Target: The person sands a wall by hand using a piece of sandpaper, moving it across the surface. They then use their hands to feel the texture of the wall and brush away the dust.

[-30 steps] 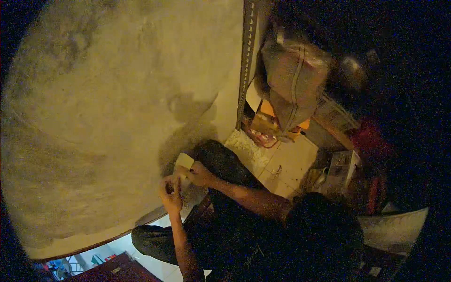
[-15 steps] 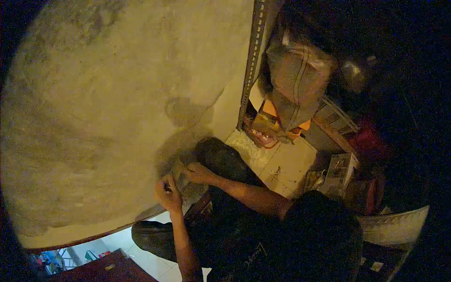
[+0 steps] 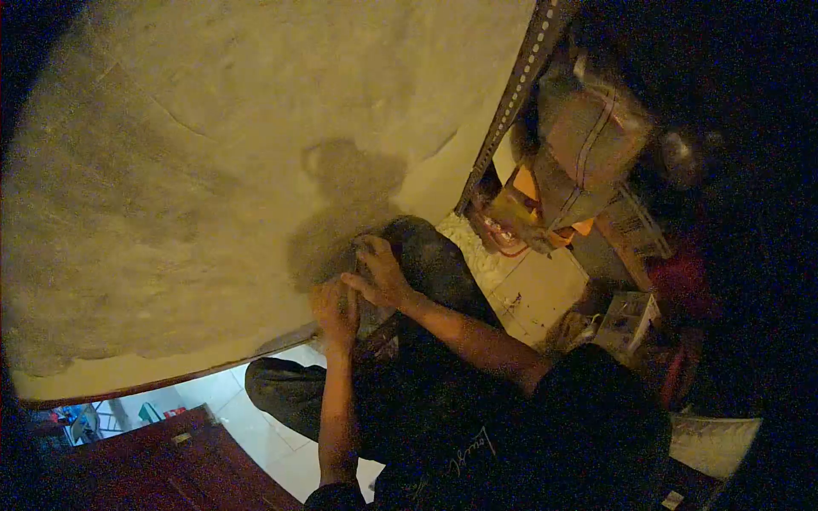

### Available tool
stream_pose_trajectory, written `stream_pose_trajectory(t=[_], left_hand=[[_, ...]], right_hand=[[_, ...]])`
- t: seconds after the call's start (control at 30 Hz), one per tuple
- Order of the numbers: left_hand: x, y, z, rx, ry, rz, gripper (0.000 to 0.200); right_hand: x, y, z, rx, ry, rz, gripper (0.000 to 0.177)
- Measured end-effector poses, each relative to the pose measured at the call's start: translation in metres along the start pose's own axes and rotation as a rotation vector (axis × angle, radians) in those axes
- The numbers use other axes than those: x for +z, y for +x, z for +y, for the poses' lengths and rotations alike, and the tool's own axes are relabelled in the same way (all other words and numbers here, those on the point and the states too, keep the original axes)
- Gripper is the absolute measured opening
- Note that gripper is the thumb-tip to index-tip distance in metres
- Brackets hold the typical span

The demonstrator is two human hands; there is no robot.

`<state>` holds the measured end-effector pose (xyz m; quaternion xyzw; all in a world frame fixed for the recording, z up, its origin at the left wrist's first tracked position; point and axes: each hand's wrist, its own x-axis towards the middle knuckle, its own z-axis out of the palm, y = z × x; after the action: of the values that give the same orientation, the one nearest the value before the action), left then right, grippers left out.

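My left hand is closed, its fingers bent, in front of the wall and between my knees. Close beside it is my right hand, also with curled fingers, its thumb side reaching toward the left fingertips. What the two hands hold is too dark and small to make out. Just beyond them stands a rough, patchy wall of plaster, with my shadow on it. My dark trousers show around both hands.
A perforated metal upright stands at the wall's right end. Beyond it hangs a zipped bag, with a carton lower down. Light floor tiles lie at the right. A dark red surface is at the lower left.
The view has shifted, so the scene sits differently. A thin, pale piece showed between my hands before; now it cannot be made out. My right hand has moved up and its fingers have shifted.
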<state>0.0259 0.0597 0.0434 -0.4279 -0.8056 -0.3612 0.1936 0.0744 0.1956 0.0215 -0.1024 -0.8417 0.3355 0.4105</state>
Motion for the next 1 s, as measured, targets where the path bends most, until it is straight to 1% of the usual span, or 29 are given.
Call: stream_pose_trajectory(t=[0.07, 0.1, 0.17, 0.2, 0.27, 0.4, 0.43, 0.47, 0.5, 0.57, 0.6, 0.67, 0.7, 0.77, 0.8, 0.87, 0.9, 0.97, 1.0], left_hand=[[0.010, -0.010, -0.007, -0.013, -0.006, 0.047, 0.017], [0.008, -0.007, -0.002, -0.015, -0.011, 0.050, 0.017], [-0.001, 0.006, 0.010, -0.055, -0.135, 0.030, 0.015], [-0.009, 0.008, 0.006, -0.051, -0.135, 0.030, 0.015], [-0.004, 0.005, 0.008, -0.074, -0.162, 0.034, 0.014], [-0.001, 0.008, 0.016, -0.029, -0.066, 0.000, 0.016], [-0.014, 0.008, 0.004, -0.064, -0.096, 0.019, 0.017], [-0.010, 0.006, 0.001, -0.106, -0.124, 0.032, 0.019], [-0.011, 0.008, 0.005, -0.108, -0.123, 0.034, 0.019], [-0.016, 0.013, 0.010, -0.159, -0.217, 0.017, 0.021], [-0.015, 0.010, 0.008, -0.162, -0.213, 0.015, 0.021], [-0.007, 0.001, -0.002, -0.222, -0.143, -0.034, 0.020], [-0.004, -0.004, -0.008, -0.223, -0.140, -0.037, 0.020], [0.001, -0.011, -0.018, -0.364, -0.125, 0.004, 0.020], [-0.002, -0.008, -0.014, -0.363, -0.126, -0.002, 0.020], [-0.012, 0.007, 0.001, -0.302, -0.106, 0.073, 0.022], [-0.013, 0.008, 0.002, -0.301, -0.107, 0.065, 0.022], [-0.012, 0.011, 0.002, -0.163, -0.155, 0.076, 0.024], [-0.015, 0.011, 0.001, -0.163, -0.156, 0.073, 0.024]], right_hand=[[-0.008, 0.005, -0.001, 0.130, 0.013, -0.088, 0.044], [-0.012, 0.006, 0.000, 0.128, 0.008, -0.090, 0.044], [-0.017, 0.006, 0.003, 0.224, 0.087, -0.196, 0.041], [-0.014, 0.010, -0.005, 0.223, 0.087, -0.192, 0.041], [-0.018, 0.008, 0.002, 0.134, 0.099, -0.191, 0.036], [-0.019, 0.005, 0.011, 0.219, 0.140, -0.270, 0.031], [-0.008, 0.012, -0.006, 0.181, 0.146, -0.232, 0.029], [-0.007, 0.013, -0.006, 0.151, 0.155, -0.202, 0.026], [-0.006, 0.012, -0.003, 0.149, 0.156, -0.204, 0.026], [0.000, 0.008, 0.001, 0.186, 0.190, -0.125, 0.024], [-0.004, 0.010, 0.000, 0.188, 0.194, -0.127, 0.024], [-0.012, 0.015, -0.001, 0.257, 0.234, -0.208, 0.023], [-0.005, 0.010, 0.009, 0.260, 0.237, -0.209, 0.023], [0.016, -0.005, 0.036, -0.011, 0.287, -0.295, 0.025], [0.009, -0.002, 0.027, -0.006, 0.287, -0.293, 0.025], [-0.011, 0.012, 0.001, 0.101, 0.205, -0.352, 0.028], [-0.009, 0.009, 0.006, 0.109, 0.205, -0.349, 0.028], [-0.004, 0.008, 0.020, 0.042, 0.297, -0.295, 0.030], [-0.008, 0.011, 0.019, 0.045, 0.295, -0.294, 0.030]])
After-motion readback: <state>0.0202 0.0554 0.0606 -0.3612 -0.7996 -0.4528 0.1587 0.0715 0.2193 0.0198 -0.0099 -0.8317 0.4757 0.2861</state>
